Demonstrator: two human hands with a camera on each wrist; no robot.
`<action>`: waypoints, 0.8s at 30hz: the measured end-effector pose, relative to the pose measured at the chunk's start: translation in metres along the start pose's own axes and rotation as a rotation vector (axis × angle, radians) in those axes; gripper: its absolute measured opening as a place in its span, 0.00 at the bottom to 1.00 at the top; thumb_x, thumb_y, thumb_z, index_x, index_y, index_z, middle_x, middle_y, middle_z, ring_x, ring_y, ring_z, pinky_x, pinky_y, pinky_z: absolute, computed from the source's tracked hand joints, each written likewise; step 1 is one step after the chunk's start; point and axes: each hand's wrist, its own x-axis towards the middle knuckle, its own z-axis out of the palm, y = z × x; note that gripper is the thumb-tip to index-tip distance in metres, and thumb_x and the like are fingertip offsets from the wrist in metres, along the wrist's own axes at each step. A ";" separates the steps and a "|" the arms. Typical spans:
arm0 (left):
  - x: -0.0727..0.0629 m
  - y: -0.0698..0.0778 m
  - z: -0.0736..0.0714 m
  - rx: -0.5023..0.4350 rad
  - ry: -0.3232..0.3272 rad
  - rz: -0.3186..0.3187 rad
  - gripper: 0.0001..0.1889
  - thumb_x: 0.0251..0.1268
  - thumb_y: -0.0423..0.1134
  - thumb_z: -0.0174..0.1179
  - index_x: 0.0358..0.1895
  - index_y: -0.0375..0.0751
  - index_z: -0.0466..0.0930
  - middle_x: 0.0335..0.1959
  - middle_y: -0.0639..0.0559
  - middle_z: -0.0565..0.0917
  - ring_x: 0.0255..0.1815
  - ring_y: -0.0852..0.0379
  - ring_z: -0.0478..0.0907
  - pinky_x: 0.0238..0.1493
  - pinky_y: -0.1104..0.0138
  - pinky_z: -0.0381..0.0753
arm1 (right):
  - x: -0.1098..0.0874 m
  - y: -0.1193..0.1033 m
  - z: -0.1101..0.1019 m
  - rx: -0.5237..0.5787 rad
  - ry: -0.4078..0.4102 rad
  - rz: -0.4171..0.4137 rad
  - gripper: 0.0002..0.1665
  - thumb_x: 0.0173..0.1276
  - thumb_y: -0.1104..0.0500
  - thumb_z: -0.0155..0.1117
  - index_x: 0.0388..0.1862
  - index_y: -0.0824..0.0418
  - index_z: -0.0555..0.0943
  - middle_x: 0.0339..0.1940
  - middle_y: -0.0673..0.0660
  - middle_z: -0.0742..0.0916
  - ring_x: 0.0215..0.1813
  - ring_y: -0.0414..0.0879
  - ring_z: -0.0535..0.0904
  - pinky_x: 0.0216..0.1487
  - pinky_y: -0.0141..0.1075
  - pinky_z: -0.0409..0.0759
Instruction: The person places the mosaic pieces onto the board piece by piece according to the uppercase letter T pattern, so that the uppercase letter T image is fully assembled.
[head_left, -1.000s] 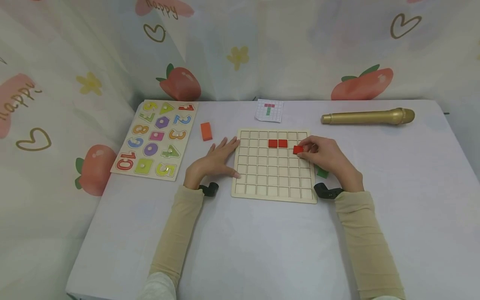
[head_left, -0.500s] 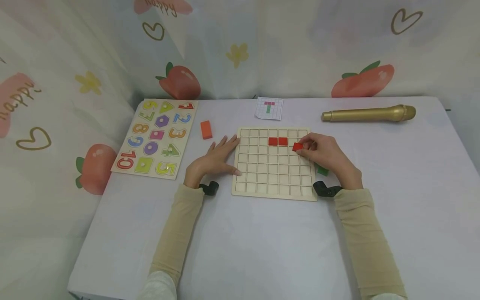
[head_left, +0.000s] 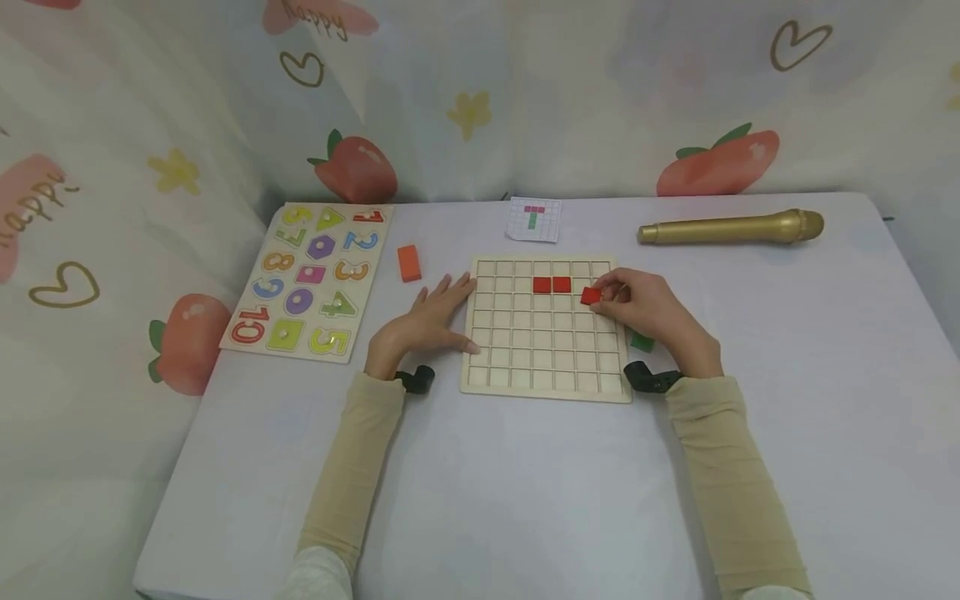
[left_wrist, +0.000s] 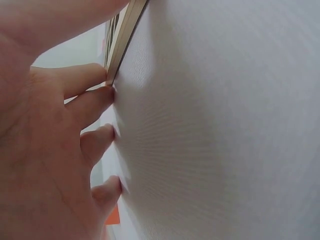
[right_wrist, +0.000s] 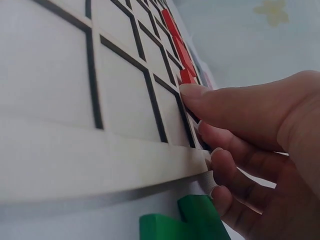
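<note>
A pale wooden grid board (head_left: 543, 367) lies on the table, with two red square tiles (head_left: 551, 285) side by side in its second row from the far edge. Just right of them, my right hand (head_left: 647, 308) pinches a third red tile (head_left: 591, 296) between thumb and fingers, slightly tilted over the board. My left hand (head_left: 423, 325) is spread at the board's left edge; its thumb and a fingertip touch that edge, and other fingertips rest on the table in the left wrist view. Green blocks (right_wrist: 182, 222) lie by the board's right edge, partly behind my right hand in the head view.
A small paper card (head_left: 533, 220) with a red and green T pattern lies beyond the board. An orange block (head_left: 408, 263) and a number-and-shape puzzle board (head_left: 341, 339) are to the left. At the back right lies a gold microphone (head_left: 731, 228).
The whole head view has shifted slightly. My right hand still pinches the red tile near the two others, and the left hand stays at the board's edge.
</note>
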 end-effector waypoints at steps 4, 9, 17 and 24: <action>0.000 0.001 -0.001 -0.012 0.001 -0.003 0.59 0.59 0.51 0.75 0.85 0.48 0.42 0.87 0.54 0.40 0.87 0.49 0.28 0.84 0.49 0.25 | 0.000 0.001 0.000 0.002 -0.003 0.012 0.21 0.72 0.56 0.68 0.59 0.66 0.80 0.43 0.60 0.82 0.47 0.54 0.76 0.47 0.41 0.74; 0.001 0.001 -0.001 -0.008 0.002 -0.013 0.59 0.59 0.52 0.75 0.85 0.49 0.42 0.87 0.54 0.40 0.87 0.50 0.28 0.84 0.50 0.25 | -0.001 0.002 -0.001 0.002 -0.004 0.003 0.21 0.72 0.56 0.68 0.58 0.66 0.80 0.42 0.60 0.82 0.46 0.53 0.76 0.47 0.41 0.74; 0.002 0.001 -0.003 0.010 0.005 0.002 0.59 0.60 0.52 0.75 0.86 0.49 0.41 0.87 0.55 0.39 0.87 0.50 0.27 0.84 0.50 0.24 | 0.000 0.003 -0.002 -0.008 0.020 -0.018 0.20 0.72 0.57 0.68 0.58 0.66 0.81 0.42 0.60 0.83 0.46 0.54 0.77 0.46 0.41 0.74; 0.000 -0.002 0.000 0.010 0.004 0.003 0.60 0.59 0.52 0.75 0.85 0.48 0.41 0.87 0.53 0.39 0.87 0.49 0.28 0.84 0.49 0.25 | 0.002 0.004 0.002 -0.001 0.008 -0.019 0.21 0.72 0.56 0.67 0.58 0.66 0.81 0.41 0.60 0.83 0.46 0.54 0.76 0.45 0.40 0.74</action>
